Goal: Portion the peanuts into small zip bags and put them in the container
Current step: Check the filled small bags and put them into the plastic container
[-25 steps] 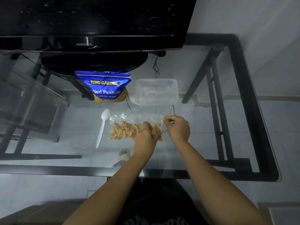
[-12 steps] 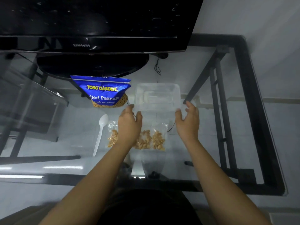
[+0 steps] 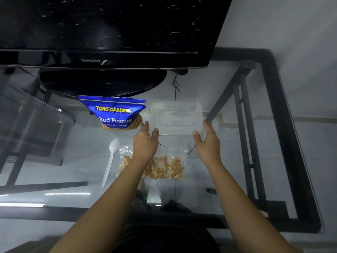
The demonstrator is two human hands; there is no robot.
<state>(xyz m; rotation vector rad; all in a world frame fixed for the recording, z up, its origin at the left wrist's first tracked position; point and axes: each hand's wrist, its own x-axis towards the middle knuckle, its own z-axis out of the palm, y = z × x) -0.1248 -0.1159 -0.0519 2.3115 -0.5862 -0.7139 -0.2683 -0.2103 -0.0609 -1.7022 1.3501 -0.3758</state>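
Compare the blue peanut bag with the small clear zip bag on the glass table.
The blue peanut bag is opaque and printed, so only its pictured nuts show; the small zip bag is clear, and its loose peanuts are visible. The blue peanut bag stands by the monitor base; the small zip bag lies flat, nearer the person, partly under the left hand. Neither is being held; both sit on the glass table.

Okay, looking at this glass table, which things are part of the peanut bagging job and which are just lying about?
Part of the job:
clear container, held by left hand and right hand
filled zip bag
blue peanut bag
white plastic spoon

Just lying about:
black television
cable
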